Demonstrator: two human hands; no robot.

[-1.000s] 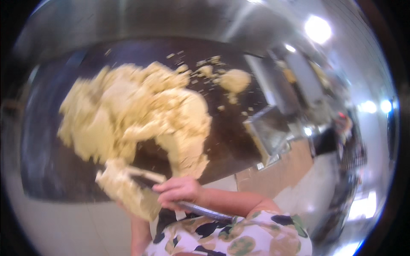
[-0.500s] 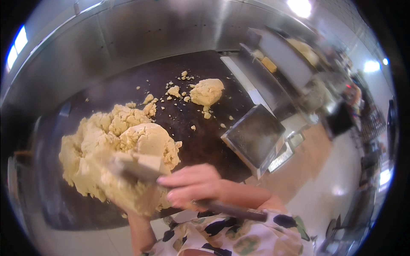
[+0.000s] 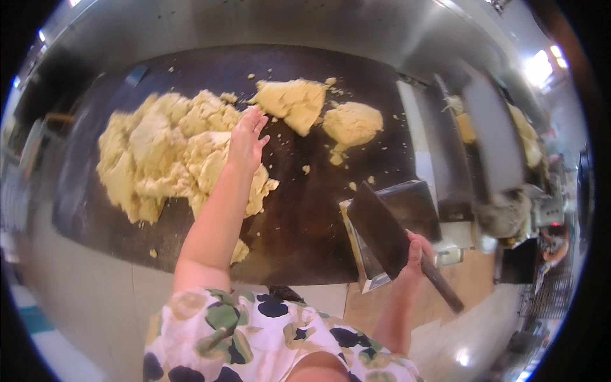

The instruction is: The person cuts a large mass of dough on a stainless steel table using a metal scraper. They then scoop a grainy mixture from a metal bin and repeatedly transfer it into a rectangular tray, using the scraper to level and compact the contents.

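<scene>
My left hand [image 3: 248,135] reaches forward, open with its fingers extended, over the right edge of a big crumbly pile of pale yellow dough [image 3: 149,153]. Just beyond its fingertips lies a flattish dough chunk [image 3: 289,99]; a rounder lump [image 3: 353,124] with scattered crumbs sits to its right. All rest on the dark work surface [image 3: 318,245]. My right hand [image 3: 414,254] grips the handle of a wide, dark, flat blade [image 3: 382,226], held above a rectangular metal container [image 3: 414,204] at the surface's lower right corner.
A steel wall [image 3: 305,32] runs behind the surface. Along the right stand narrow steel shelves or rails [image 3: 449,156] with yellowish items and equipment [image 3: 515,216]. A person [image 3: 554,248] is partly visible at the far right. Tan boarding [image 3: 474,286] lies on the floor.
My left hand has moved from low at the front to far forward, and another dough chunk now lies at the back middle. My right hand has carried the blade rightward, away from the pile.
</scene>
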